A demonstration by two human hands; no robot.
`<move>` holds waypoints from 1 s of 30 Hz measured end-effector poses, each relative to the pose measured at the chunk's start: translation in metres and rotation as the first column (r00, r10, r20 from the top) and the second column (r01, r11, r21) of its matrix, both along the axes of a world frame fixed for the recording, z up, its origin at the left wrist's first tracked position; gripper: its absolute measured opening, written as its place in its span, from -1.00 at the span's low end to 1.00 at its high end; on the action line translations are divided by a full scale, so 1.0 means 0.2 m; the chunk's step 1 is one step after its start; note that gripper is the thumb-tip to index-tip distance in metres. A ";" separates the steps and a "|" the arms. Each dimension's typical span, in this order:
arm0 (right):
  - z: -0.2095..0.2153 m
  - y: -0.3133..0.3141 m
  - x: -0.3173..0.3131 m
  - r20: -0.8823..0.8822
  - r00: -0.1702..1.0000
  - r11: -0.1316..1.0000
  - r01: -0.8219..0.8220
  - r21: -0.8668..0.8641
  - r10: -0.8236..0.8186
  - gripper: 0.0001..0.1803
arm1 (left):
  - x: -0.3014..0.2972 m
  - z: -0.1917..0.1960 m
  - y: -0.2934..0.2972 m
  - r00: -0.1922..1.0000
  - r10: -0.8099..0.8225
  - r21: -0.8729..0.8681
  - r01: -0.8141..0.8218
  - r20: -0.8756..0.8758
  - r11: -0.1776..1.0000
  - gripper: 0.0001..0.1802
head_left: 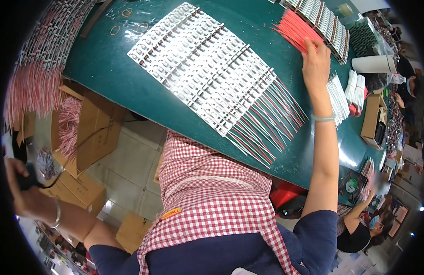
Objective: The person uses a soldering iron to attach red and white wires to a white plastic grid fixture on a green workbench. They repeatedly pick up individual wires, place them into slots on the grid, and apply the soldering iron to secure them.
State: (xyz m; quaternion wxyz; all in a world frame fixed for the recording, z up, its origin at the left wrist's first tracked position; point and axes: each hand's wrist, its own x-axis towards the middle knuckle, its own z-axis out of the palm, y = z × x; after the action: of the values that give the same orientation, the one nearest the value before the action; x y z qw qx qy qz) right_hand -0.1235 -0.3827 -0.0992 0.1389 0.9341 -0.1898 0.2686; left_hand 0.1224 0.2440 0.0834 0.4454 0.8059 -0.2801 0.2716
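Note:
My right hand (pixel 316 64) reaches across the green table, its fingers curled onto the end of a bundle of red wires (pixel 294 30). Far to the left, away from the tabletop, my left hand (pixel 17 183) is blurred at the picture's rim beside something dark, and its grip is unclear. Between the hands lies a wide panel of white connector strips (pixel 198 68) in joined rows. Red and white wires (pixel 271 123) stick out from its near right edge. Just right of my right wrist rests a bunch of loose white wires (pixel 338 101).
A second strip panel (pixel 319 23) lies at the back right, near a white cylinder (pixel 372 64) and a cardboard tray (pixel 373 121). Wired strips (pixel 47 50) hang at the left above an open carton (pixel 99 130). Rubber bands (pixel 115 30) lie at the back. Another person (pixel 358 229) sits at the right.

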 end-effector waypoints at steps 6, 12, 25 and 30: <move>-0.08 -0.08 0.10 0.036 0.994 0.994 -0.106 -0.019 0.107 -0.82 | -0.33 -0.36 -0.61 0.941 -0.133 -0.249 0.054 -0.311 0.967 -0.61; -0.10 -0.05 0.14 0.176 0.983 0.998 -0.057 0.022 0.053 -0.92 | -0.47 -0.49 -0.91 0.828 -0.252 -0.369 0.059 -0.501 0.928 -0.58; 0.31 0.00 0.11 -0.023 0.987 0.945 -0.148 0.291 0.161 -0.77 | -0.51 -0.56 -1.06 0.713 -0.344 -0.457 0.037 -0.611 0.889 -0.66; 0.63 0.06 0.17 -0.457 0.850 0.964 -0.202 0.175 0.262 -0.91 | -0.52 -0.58 -1.05 0.669 -0.389 -0.504 0.025 -0.633 0.863 -0.63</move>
State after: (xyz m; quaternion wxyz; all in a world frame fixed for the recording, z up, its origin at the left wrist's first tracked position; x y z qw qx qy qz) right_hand -0.0899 -0.3710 0.0271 0.0914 0.9939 -0.0513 0.0337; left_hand 0.0191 0.0334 -0.0322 0.7226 0.6805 -0.1049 -0.0607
